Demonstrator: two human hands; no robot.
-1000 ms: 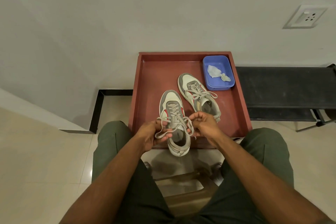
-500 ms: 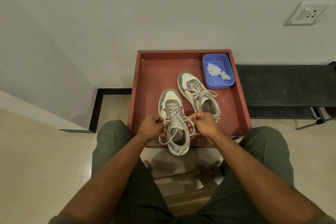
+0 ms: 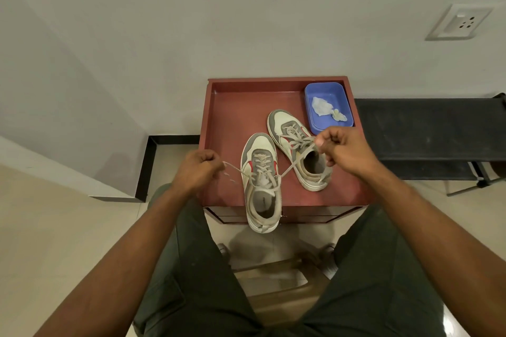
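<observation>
Near shoe [image 3: 261, 180] was set at the front edge of the red surface [image 3: 230, 117], heel overhanging it. Lace ends [image 3: 232, 167] were held taut out to both sides. Left hand [image 3: 197, 169] was fisted round one end at the surface's left edge. Right hand [image 3: 343, 150] was curled, with the other end pinched, above the surface's right half. Second shoe [image 3: 295, 145] was parked mid-surface, blue tub [image 3: 335, 91] in the surface's far right corner.

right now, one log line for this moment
laces: taut, spread from near sneaker | left hand: grips one end | right hand: grips other end | sneaker heel: overhangs red tray
</observation>
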